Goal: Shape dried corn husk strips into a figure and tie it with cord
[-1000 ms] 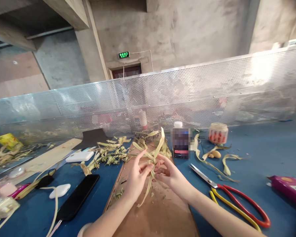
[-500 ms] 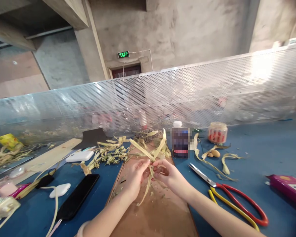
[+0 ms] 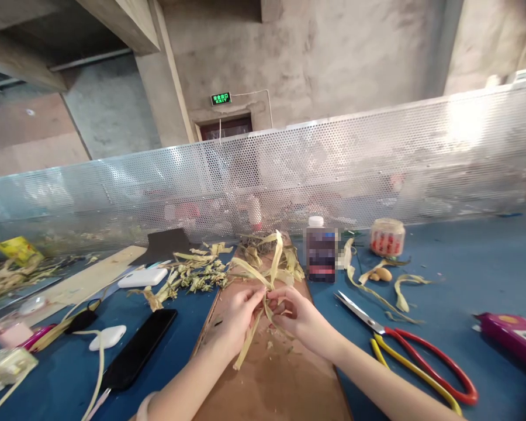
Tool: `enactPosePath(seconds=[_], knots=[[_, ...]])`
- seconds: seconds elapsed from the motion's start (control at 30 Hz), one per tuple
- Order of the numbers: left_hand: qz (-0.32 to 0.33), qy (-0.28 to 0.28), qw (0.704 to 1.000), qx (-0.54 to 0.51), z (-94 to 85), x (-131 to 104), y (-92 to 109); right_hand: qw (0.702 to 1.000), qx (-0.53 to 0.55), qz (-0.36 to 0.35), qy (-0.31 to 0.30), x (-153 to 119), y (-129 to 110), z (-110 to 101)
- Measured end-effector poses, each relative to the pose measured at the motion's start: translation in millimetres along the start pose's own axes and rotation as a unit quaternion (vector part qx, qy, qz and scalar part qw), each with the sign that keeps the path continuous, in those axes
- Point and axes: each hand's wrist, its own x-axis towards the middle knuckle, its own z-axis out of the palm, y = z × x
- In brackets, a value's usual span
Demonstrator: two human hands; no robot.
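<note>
Pale, dry husk strips [image 3: 275, 260] cross between my two hands above a brown board [image 3: 272, 386]. The fingers of my left hand [image 3: 241, 313] pinch the strips at the crossing. Close beside it, my right hand [image 3: 296, 313] has its fingertips closed on the same strips, thumb and forefinger nearly touching the left fingers. Two strip ends point up and away, and one hangs down below the left hand. The exact knot or crossing is partly hidden by the fingers.
Right of the board lie red-and-yellow scissors [image 3: 379, 327], a dark bottle [image 3: 321, 254], a jar [image 3: 386, 237] and a purple package [image 3: 508, 336]. Leftward are a black phone [image 3: 140, 351], a white case [image 3: 142, 278] and husk scraps [image 3: 197, 272]. A perforated metal screen [image 3: 289, 175] stands behind.
The upper strip ends have swung a little to the left, and the hanging strip has moved left too. Both hands stay together with their fingers slightly shifted.
</note>
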Motion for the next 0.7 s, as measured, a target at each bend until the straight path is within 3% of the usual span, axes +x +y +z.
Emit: enactPosePath(seconds=[0.13, 0.3, 0.7], knots=[[0.045, 0.027, 0.996, 0.073, 2.9, -4.2, 1.0, 1.0, -0.014, -0.02, 0.0, -1.1, 1.9, 1.2], [0.042, 0.044, 0.996, 0.063, 5.7, -5.3, 2.8, 0.996, -0.066, -0.052, 0.01, 1.0, 5.1, 0.8], [0.022, -0.026, 0.999, 0.002, 10.3, -5.1, 6.6, 0.971, -0.185, -0.128, 0.076, -1.7, 5.5, 5.1]])
